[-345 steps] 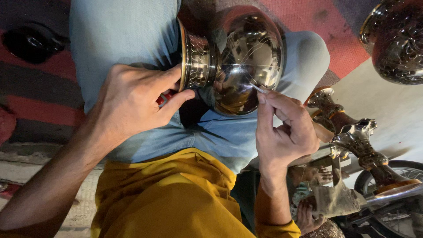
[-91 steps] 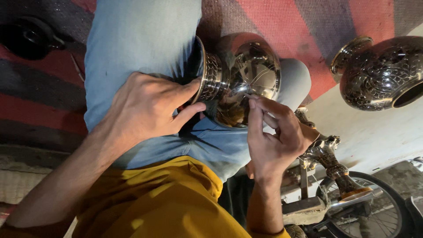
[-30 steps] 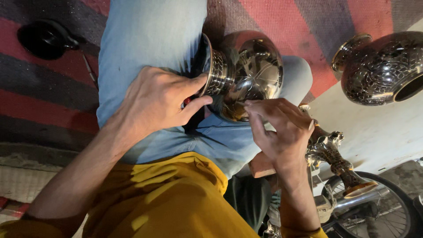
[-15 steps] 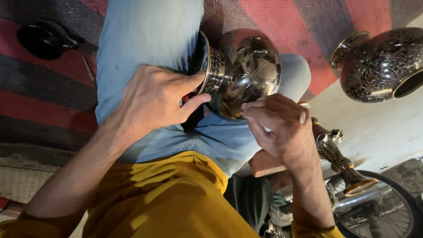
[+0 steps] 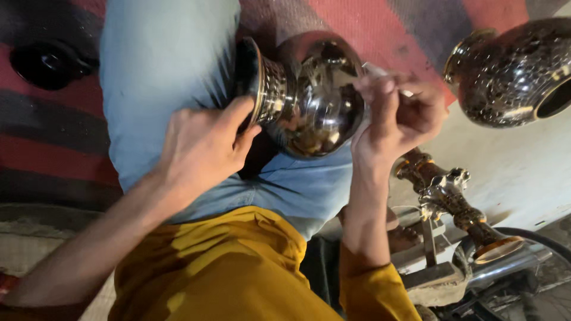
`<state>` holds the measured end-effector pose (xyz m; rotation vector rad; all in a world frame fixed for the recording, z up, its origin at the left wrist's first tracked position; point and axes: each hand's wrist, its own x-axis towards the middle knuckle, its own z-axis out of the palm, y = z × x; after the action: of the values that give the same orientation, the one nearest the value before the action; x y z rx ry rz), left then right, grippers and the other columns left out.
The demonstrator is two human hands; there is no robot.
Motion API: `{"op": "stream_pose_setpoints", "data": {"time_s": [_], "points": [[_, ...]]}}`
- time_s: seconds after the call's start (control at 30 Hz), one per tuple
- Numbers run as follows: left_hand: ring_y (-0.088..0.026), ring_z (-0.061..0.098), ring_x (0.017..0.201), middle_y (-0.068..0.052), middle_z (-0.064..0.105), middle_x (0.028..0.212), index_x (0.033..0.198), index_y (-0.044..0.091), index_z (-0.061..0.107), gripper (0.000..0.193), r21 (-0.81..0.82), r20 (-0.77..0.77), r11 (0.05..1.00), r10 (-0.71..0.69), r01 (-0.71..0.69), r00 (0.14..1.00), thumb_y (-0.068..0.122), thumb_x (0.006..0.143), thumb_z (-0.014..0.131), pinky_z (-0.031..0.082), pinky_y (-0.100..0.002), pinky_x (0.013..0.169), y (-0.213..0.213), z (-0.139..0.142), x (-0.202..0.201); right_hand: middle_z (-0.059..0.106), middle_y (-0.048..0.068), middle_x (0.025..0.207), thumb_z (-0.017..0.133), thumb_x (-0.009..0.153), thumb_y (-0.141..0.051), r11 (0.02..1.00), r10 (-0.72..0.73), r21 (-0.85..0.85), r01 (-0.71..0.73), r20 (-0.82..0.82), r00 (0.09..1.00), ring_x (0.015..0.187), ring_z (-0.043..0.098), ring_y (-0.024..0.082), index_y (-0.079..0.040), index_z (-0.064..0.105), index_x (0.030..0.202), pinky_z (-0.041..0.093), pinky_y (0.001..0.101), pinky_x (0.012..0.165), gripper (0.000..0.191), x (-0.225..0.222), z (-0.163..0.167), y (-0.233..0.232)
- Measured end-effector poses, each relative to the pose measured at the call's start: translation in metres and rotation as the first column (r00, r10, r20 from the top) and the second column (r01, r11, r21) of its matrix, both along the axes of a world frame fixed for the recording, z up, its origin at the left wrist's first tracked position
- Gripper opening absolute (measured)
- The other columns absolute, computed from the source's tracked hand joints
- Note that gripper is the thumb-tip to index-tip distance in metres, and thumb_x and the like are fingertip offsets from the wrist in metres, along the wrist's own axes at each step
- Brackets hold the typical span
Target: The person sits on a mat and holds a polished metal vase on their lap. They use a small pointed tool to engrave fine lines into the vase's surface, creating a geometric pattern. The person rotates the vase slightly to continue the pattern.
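A shiny metal pot [image 5: 312, 95] lies on its side on the person's lap, resting on the light blue trouser leg [image 5: 166, 71]. It is round and bright like a mirror, with a patterned band near its rim.

The left hand [image 5: 202, 145] is just beside the pot, at the rim end. Its fingers are curled and its thumb presses on the rim, so it holds the pot steady.

The right hand [image 5: 395, 116] is on the other side of the pot, touching the round belly. Its fingers are pinched together on something small and pale. It is blurry, so I cannot tell what that small thing is.

A second pot [image 5: 511, 74], dark with a speckled pattern, sits well apart from the shiny pot, past the right hand. A brass stand [image 5: 452, 199] lies below the right hand. A black round thing [image 5: 47, 62] sits on the striped red rug [image 5: 53, 148], far from the pot, beyond the blue leg.
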<state>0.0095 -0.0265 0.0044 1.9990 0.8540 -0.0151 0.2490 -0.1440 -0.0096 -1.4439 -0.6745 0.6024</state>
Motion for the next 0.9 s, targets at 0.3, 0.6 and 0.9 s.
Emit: {"op": "stream_pose_setpoints", "data": {"time_s": [0.3,0.6,0.9], "points": [[-0.014,0.063,0.038,-0.009,0.067,0.054,0.101,0.005,0.075,0.021,-0.375,-0.026,0.924,0.075,-0.079,0.997,0.023,0.093,0.074,0.046,-0.034,0.036,0.044,0.016,0.028,0.073,0.022,0.100,0.069,0.105,0.007,0.978,-0.059,-0.204,0.039,-0.089,0.994,0.081,0.072,0.020,0.002,0.058,0.113,0.063,0.0297,0.075,0.014,-0.001,0.033,-0.025],[-0.020,0.063,0.047,-0.009,0.071,0.065,0.138,-0.005,0.062,0.061,-0.016,0.151,0.999,-0.025,0.028,0.988,0.024,0.088,0.082,0.050,-0.033,0.047,0.026,0.017,-0.001,0.078,0.017,0.092,0.076,0.088,0.007,0.795,0.060,-0.596,0.109,0.257,0.965,0.057,0.056,0.004,0.003,0.065,0.096,0.037,0.0125,0.050,0.014,-0.029,0.068,-0.015],[-0.016,0.063,0.043,-0.006,0.075,0.069,0.134,-0.004,0.063,0.061,-0.091,0.185,0.994,-0.045,0.063,0.982,0.023,0.084,0.085,0.051,-0.032,0.048,0.027,0.000,-0.005,0.078,0.011,0.098,0.082,0.093,0.007,0.722,0.140,-0.660,0.207,0.432,0.891,0.073,0.060,0.004,0.003,0.070,0.104,0.046,0.0135,0.061,0.016,-0.049,0.076,-0.001]]}}
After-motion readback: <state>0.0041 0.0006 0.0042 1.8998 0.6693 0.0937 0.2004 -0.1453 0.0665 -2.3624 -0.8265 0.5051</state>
